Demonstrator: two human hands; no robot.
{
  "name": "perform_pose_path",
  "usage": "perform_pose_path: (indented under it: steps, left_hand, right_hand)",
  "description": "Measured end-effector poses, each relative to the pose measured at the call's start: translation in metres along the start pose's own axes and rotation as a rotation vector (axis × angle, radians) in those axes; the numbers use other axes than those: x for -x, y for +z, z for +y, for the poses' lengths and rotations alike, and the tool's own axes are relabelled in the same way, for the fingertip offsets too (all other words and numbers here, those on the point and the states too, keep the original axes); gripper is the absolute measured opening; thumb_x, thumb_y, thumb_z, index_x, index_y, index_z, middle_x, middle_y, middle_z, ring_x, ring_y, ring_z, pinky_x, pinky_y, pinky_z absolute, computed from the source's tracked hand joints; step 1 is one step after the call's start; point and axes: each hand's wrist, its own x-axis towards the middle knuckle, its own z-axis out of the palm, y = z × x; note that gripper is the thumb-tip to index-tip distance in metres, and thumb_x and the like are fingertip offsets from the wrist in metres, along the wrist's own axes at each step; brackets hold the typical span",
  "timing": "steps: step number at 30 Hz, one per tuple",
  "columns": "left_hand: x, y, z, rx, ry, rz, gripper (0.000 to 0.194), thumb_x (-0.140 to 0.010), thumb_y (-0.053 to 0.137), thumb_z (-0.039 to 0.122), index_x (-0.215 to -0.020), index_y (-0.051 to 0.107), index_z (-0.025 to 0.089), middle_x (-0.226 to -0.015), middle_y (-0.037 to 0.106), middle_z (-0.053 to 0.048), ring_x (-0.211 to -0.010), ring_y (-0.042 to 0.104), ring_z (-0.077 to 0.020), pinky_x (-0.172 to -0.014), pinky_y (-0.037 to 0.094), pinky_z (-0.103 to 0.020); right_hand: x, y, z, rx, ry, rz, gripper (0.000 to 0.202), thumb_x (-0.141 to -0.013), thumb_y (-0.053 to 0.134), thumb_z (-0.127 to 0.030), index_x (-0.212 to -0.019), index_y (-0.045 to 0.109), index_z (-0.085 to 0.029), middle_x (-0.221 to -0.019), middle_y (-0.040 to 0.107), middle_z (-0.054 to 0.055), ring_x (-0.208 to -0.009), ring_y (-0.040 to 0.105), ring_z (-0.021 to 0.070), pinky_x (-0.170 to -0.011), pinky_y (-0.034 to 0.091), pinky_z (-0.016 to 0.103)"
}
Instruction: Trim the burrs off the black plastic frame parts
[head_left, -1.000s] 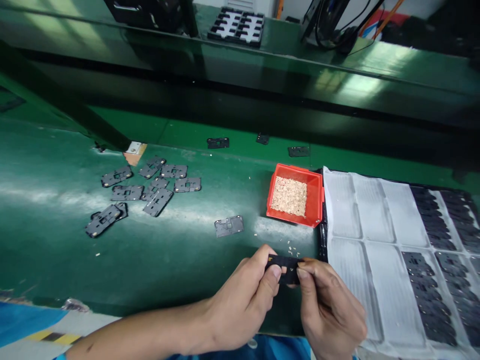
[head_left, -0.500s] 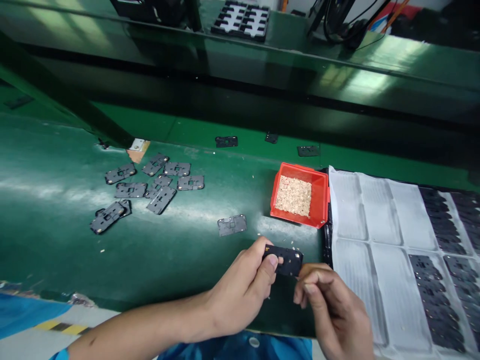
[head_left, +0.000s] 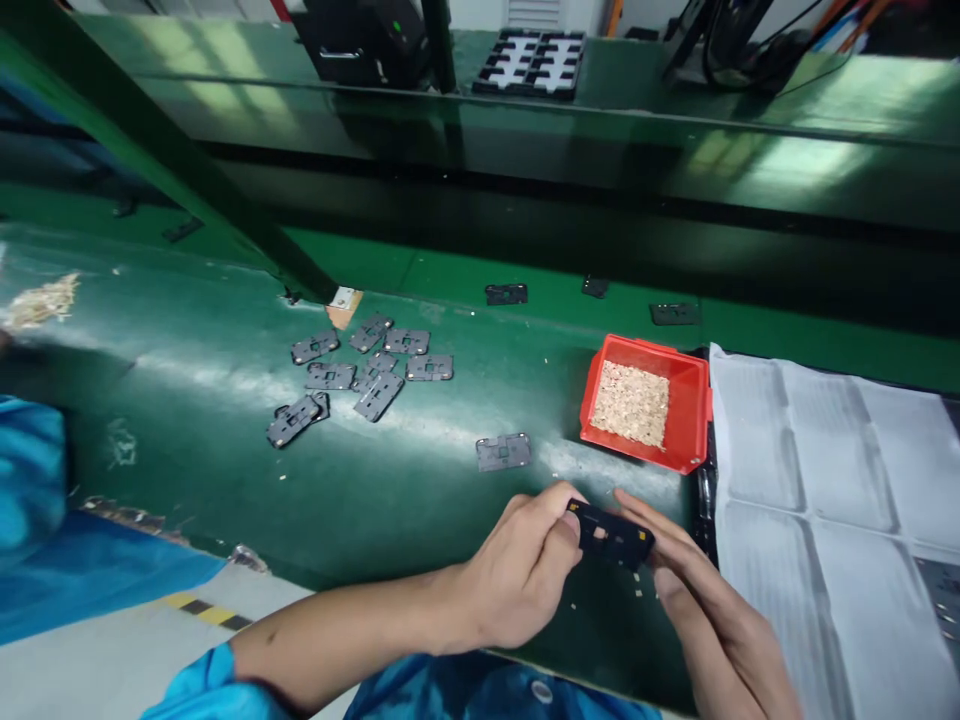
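Note:
A flat black plastic part [head_left: 619,540] is pinched at its left end by my left hand [head_left: 521,570], thumb on top. My right hand [head_left: 712,610] is at the part's right end, its fingers stretched out and apart from the thumb, partly behind the part. Just beyond my hands a single grey-black part [head_left: 503,452] lies on the green bench. A red bin [head_left: 694,415] holding small tan pieces [head_left: 630,403] stands beyond my right hand. Several similar black parts [head_left: 379,396] lie in a loose group to the left.
White compartment tray [head_left: 821,440] at the right. A slanted green post [head_left: 187,170] stands at the left. Several black parts [head_left: 506,294] lie on the green strip behind the bench. At the left edge are another person's blue sleeve [head_left: 30,480] and a tan pile [head_left: 45,300].
The view has swung left, bringing the blue sleeve and tan pile in. My right hand's curled fingers have straightened along the held part's right end, and the part has tilted.

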Motion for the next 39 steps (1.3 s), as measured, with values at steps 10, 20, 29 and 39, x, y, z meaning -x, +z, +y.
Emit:
perform_pose_path:
  steps: [10, 20, 29, 39]
  left_hand:
    - [0.000, 0.003, -0.006, 0.032, 0.040, 0.053, 0.040, -0.115, 0.032, 0.044, -0.084, 0.044, 0.022, -0.059, 0.040, 0.007, -0.051, 0.041, -0.0106, -0.056, 0.032, -0.024]
    - [0.003, 0.003, -0.013, 0.091, 0.042, 0.016, 0.034, -0.115, 0.033, 0.038, -0.090, 0.048, 0.021, -0.059, 0.039, 0.008, -0.050, 0.041, -0.0100, -0.056, 0.036, -0.023]
    - [0.005, 0.010, -0.022, 0.219, 0.030, 0.103, 0.042, -0.115, 0.037, 0.045, -0.082, 0.045, 0.021, -0.057, 0.035, 0.008, -0.049, 0.036, -0.0082, -0.051, 0.034, -0.019]
    - [0.009, 0.014, -0.025, 0.295, -0.030, 0.067, 0.040, -0.115, 0.037, 0.046, -0.085, 0.048, 0.020, -0.057, 0.034, 0.009, -0.047, 0.033, -0.0081, -0.048, 0.036, -0.018]
  right_hand:
    - [0.002, 0.018, -0.009, -0.215, 0.065, 0.001, 0.016, -0.110, 0.058, -0.030, -0.113, 0.074, -0.027, -0.071, 0.072, -0.003, -0.063, 0.073, 0.0125, -0.067, 0.061, 0.015]
    - [0.006, 0.019, -0.009, -0.158, 0.025, 0.032, 0.020, -0.110, 0.058, -0.024, -0.120, 0.074, -0.030, -0.074, 0.076, -0.005, -0.066, 0.076, 0.0111, -0.069, 0.062, 0.012]
    - [0.009, 0.022, -0.009, -0.104, 0.009, 0.057, 0.018, -0.107, 0.061, -0.021, -0.116, 0.075, -0.025, -0.076, 0.078, -0.003, -0.062, 0.076, 0.0116, -0.068, 0.062, 0.013]
    - [0.010, 0.024, -0.005, -0.086, 0.001, 0.101, 0.024, -0.104, 0.064, -0.021, -0.123, 0.078, -0.023, -0.091, 0.085, 0.002, -0.066, 0.081, 0.0157, -0.067, 0.065, 0.017]
